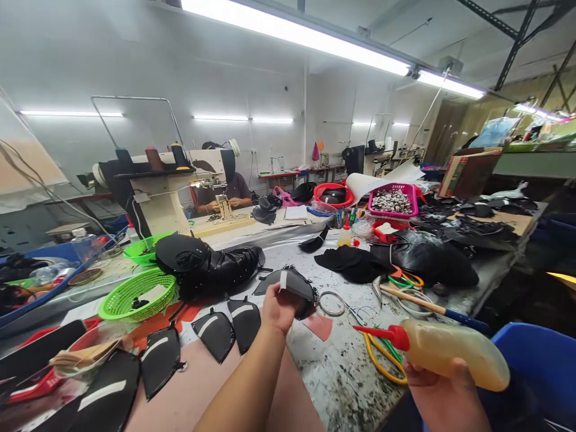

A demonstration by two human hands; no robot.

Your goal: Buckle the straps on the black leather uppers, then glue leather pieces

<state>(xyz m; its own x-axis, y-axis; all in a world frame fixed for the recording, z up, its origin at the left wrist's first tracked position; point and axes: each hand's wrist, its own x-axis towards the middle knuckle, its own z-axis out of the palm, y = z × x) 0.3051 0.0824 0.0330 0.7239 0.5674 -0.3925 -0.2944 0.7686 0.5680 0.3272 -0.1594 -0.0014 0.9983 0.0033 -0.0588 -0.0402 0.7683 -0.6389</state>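
Note:
My left hand (278, 308) holds up a black fabric shoe piece (293, 285) with a white strip, just above the stained worktable (342, 372). Low at the right, my right hand (438, 390) grips a yellowish glue squeeze bottle (454, 354) with its red nozzle pointing left. Three similar black pieces with white stripes (225, 330) lie on the table to the left of my left arm. A heap of black shoe uppers (211, 267) sits behind them.
Two green baskets (135, 294) stand at the left. Scissors with yellow and green handles (382, 354), a metal ring (332, 303) and a brush (432, 307) lie near the right. A pink tray (396, 201) and red bowl sit farther back. Another person sews at a machine (220, 192). Blue bin (531, 360) at right.

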